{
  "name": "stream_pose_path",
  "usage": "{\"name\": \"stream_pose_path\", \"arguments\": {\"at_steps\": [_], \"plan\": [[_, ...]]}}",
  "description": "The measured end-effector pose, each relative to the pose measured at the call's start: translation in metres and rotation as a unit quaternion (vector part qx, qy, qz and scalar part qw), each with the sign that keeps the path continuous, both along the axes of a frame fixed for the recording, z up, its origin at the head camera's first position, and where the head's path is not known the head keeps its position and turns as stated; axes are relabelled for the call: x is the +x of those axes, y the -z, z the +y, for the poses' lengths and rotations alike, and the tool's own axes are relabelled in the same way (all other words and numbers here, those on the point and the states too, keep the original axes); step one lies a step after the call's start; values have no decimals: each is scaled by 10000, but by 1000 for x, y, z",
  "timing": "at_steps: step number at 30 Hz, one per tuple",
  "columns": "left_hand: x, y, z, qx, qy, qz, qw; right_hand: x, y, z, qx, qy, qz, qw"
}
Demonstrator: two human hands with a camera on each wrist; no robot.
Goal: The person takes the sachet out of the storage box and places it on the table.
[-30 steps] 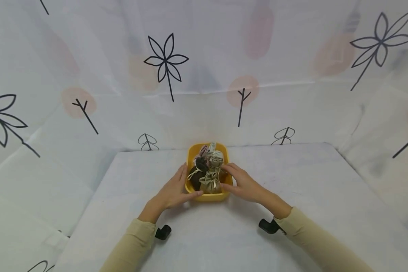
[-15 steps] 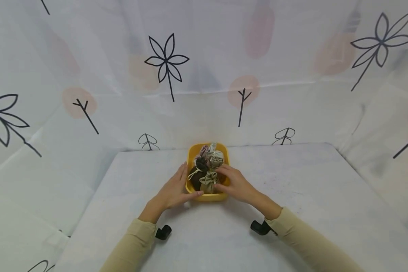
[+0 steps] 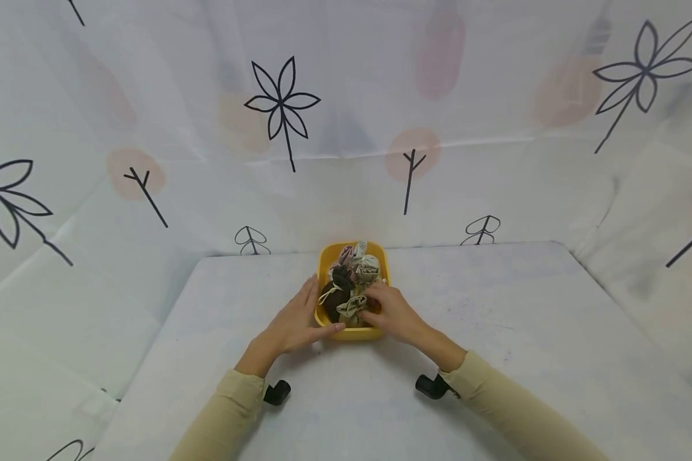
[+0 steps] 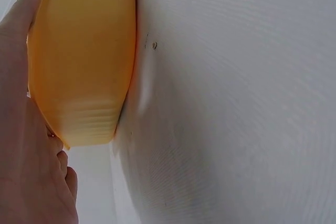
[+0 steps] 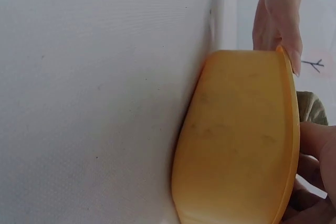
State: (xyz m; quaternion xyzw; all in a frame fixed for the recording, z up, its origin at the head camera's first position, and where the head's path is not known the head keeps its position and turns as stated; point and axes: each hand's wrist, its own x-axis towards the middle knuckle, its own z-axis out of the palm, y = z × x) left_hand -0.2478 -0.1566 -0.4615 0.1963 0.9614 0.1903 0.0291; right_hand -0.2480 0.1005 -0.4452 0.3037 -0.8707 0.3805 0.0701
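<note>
A yellow plastic tub (image 3: pixel 357 334) holds several small cloth drawstring pouches. At its front right is an olive-green pouch (image 3: pixel 353 307) with a gathered neck; left of that sits a dark brown pouch (image 3: pixel 336 302) with a pale cord. Pinkish and pale grey-green pouches (image 3: pixel 368 267) fill the back. My left hand (image 3: pixel 293 325) rests against the tub's left side, fingers straight, thumb along the front rim. My right hand (image 3: pixel 398 315) reaches over the right rim, thumb and fingers curled about the olive pouch. In the right wrist view the tub wall (image 5: pixel 236 135) hides most of the pouches.
The tub stands on a white-covered table (image 3: pixel 496 307), near its back edge. Behind rises a white cloth backdrop (image 3: pixel 346 192) with plant drawings. Black wrist devices (image 3: pixel 277 393) show below both forearms.
My right hand has moved left, from the tub's right rim inward to the olive pouch, whose top has tipped slightly. The left hand and the tub stay put.
</note>
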Motion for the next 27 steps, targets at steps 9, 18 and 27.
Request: {"name": "stream_pose_path", "arguments": {"at_steps": [9, 18, 27], "plan": [[1, 0, 0, -137, 21, 70, 9999, 2, -7, 2, 5, -133, -66, 9999], [0, -2, -1, -126, 48, 75, 9999, 3, -23, 10, -230, -156, -298, 9992], [0, -1, -1, -181, 23, 0, 9998, 5, -42, 23, -470, -177, -338, 9982]]}}
